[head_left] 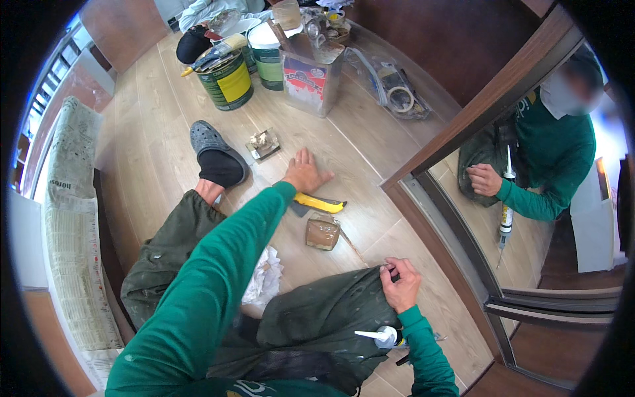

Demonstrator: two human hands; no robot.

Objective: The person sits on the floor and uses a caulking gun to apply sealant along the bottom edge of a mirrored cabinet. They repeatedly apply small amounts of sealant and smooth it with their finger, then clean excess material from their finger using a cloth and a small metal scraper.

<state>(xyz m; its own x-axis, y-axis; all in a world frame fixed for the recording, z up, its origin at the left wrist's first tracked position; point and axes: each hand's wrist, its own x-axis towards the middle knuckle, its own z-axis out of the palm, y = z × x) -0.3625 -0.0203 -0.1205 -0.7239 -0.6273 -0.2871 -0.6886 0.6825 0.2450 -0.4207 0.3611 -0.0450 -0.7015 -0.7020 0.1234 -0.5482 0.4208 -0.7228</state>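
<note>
1. Floorboards (370, 142) are carrying everything here, and your left hand (304, 173) is pressing flat on them, fingers spread, gripping nothing.
2. You are leaving the yellow-handled scraper (319, 203) lying just beside the heel of that hand, toward you, its blade end partly hidden under your green sleeve (218, 264).
3. You are keeping your right hand (399, 283) on your knee, fingertips pinched closed on something small; what it is cannot be told.
4. A caulking tube (382, 337) is lying across your lap below that right wrist, its white nozzle pointing left.
5. A square block of brown putty (323, 232) is sitting just beyond the scraper's near side, between your two hands.
6. A crumpled white rag (264, 278) is lying beside your left thigh.
7. Your grey clog (213, 151) is resting to the left of the flat hand, with a small clear packet (263, 143) between them.
8. Paint cans (229, 78) and a square tin (307, 79) are standing well beyond, at the far edge.
9. A mirrored door (529, 198) is showing your reflection on the right.
</note>
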